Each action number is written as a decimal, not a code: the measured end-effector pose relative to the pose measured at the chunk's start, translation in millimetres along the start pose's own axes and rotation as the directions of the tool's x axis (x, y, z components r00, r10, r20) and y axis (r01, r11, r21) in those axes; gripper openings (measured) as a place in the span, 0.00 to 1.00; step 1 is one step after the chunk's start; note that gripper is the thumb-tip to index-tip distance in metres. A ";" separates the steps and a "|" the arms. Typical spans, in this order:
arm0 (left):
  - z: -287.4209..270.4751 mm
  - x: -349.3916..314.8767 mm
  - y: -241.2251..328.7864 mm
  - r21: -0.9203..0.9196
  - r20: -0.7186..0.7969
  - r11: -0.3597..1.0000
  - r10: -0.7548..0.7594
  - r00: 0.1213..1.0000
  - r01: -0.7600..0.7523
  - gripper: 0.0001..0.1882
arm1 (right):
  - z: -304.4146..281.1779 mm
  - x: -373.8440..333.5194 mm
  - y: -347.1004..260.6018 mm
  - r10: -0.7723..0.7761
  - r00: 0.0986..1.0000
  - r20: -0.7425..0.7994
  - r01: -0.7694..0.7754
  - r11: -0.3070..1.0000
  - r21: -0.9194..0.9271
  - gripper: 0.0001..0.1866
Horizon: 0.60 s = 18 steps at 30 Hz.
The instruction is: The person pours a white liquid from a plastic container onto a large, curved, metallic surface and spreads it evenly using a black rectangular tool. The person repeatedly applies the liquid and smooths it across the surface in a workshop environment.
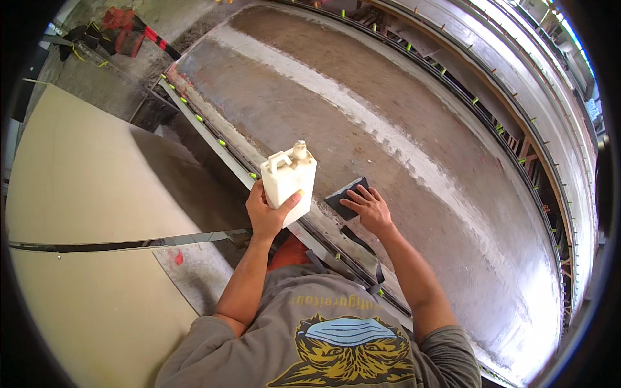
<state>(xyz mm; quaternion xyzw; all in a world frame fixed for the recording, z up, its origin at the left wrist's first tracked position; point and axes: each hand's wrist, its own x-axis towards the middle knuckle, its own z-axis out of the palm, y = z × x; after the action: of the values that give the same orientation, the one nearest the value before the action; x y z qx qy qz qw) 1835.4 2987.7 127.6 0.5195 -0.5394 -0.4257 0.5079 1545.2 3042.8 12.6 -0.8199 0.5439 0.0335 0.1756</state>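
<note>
My left hand [269,211] is closed round the lower side of a white plastic jug [289,183]. The jug stands upright in my grip, its moulded handle and crusted spout at the top, held above the near edge of a long mould-like surface [272,113]. Over that surface, to the right of the jug, my right hand [369,208] has its fingers laid across a thin, dark rectangular sheet [341,199]. Its fingers press on the upper face; the underside is hidden. The surface is brownish grey, with a pale strip running lengthwise.
Green clips [222,142] line the surface's near edge, where a dark strap [362,243] hangs. Large cream panels [77,174] lie to the left. A red and black bundle [119,32] rests on the floor at far left. Curved racks [517,129] border the right.
</note>
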 end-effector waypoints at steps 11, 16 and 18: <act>67.7 -46.3 -9.8 -0.054 0.268 0.997 -0.035 0.963 0.051 0.29 | -2.8 -137.6 52.2 0.225 0.930 -0.292 -0.224 0.974 0.035 0.37; 114.9 -58.7 -16.4 -0.070 0.487 0.997 0.002 0.873 0.037 0.29 | 34.1 -157.5 45.7 0.284 0.953 -0.105 -0.281 0.959 0.046 0.40; 130.0 -63.3 -15.5 -0.099 0.571 0.993 0.004 0.821 0.063 0.30 | 35.4 -190.2 48.2 0.303 0.952 -0.050 -0.303 0.953 0.017 0.41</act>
<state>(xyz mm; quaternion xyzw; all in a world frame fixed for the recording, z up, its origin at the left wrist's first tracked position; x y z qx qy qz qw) 1705.2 3040.2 89.8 0.3473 -0.6333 -0.5991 0.3456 1429.2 3205.0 14.2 -0.7265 0.6678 0.0359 0.1580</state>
